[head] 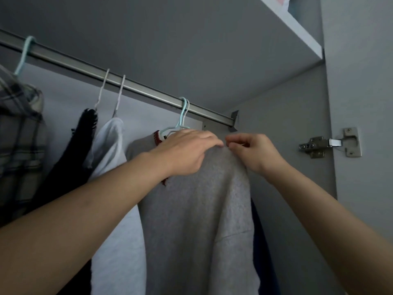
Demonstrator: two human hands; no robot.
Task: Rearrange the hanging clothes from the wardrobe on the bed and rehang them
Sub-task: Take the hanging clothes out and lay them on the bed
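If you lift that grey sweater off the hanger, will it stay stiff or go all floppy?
Probably floppy: the grey sweater drapes in soft folds below the light blue hanger. It likely bunches easily, since the right hand pinches up its shoulder. It looks thick, so maybe a bit heavy.

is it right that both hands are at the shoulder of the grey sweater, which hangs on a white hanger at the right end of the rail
Not quite. In the head view the grey sweater hangs on a light blue hanger, not a white one. The rest holds: the left hand and right hand are both at its shoulder, at the right end of the rail.
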